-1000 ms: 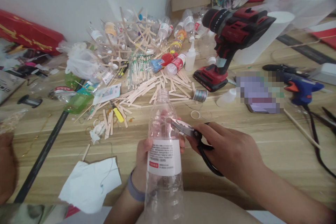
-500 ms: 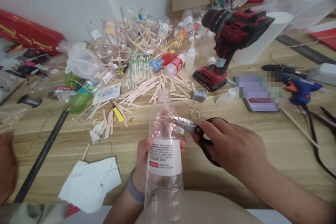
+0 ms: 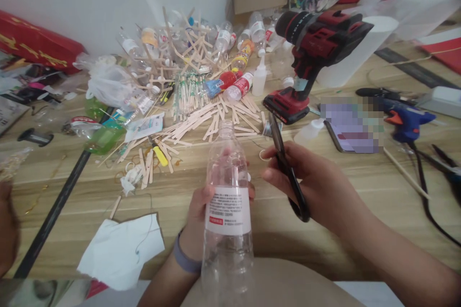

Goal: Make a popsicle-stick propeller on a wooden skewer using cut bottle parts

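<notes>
A clear plastic bottle (image 3: 227, 211) with a white label stands upright in front of me, its neck uncapped. My left hand (image 3: 198, 211) is wrapped round it from behind, fingertips showing at both sides of the label. To the right of the bottle, my right hand (image 3: 306, 177) holds black-handled scissors (image 3: 288, 168). The blades point up and away, seen edge-on, and do not touch the bottle. A small ring (image 3: 264, 155) lies on the table just beyond my right fingers.
A red cordless drill (image 3: 317, 53) stands behind, with a phone (image 3: 353, 127) and blue glue gun (image 3: 408, 117) to its right. Wooden sticks (image 3: 194, 122) and bottles pile up at the back. White paper (image 3: 120, 252) lies left. Another person's hand (image 3: 7, 225) shows at the left edge.
The scissors have come away from the bottle's shoulder and turned from pointing left to pointing upward. My left hand still holds the bottle in nearly the same place.
</notes>
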